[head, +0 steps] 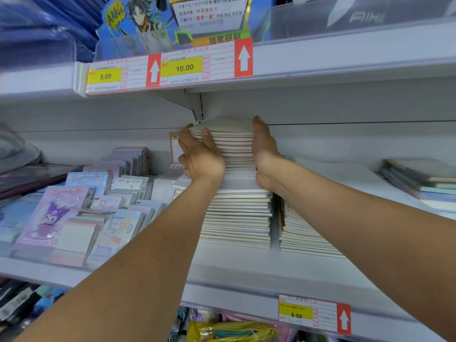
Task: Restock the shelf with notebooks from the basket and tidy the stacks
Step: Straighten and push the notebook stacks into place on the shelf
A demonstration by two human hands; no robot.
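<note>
Hands first: the left hand (201, 157) lies against the left side of the upper part of a tall stack (237, 193) of pale notebooks, its thumb up on the front edges and its fingers bent round the stack's left corner. The right hand (265, 154) stands flat and straight-fingered against the stack's right side, palm pressed to the edges. Between them the upper notebooks sit a little back from the lower ones.

The stack stands on a white shelf (234, 265), near the middle of it. Just beside it on the right is a lower pile (303, 233) of similar notebooks, leaning and partly hidden by the right forearm. Farther right, well apart, lies a blurred heap (424, 183) of pastel books. To the left of the stack are rows of small ring-bound pads (98, 213) in clear wrap, some with cartoon covers, one showing a purple character.

The shelf's front rail carries a yellow tag (296, 314) reading 6.00 with a red arrow beside it. The shelf above (345, 60) has two such tags, 5.00 (105, 76) and 10.00 (184, 68), each with a red up-arrow. On that upper shelf stands a blue display card (138, 18) with a drawn figure and printed text that I cannot read. Below the lower rail, yellow packaging (232, 332) shows on the next level. The back wall of the unit is plain white panelling.
</note>
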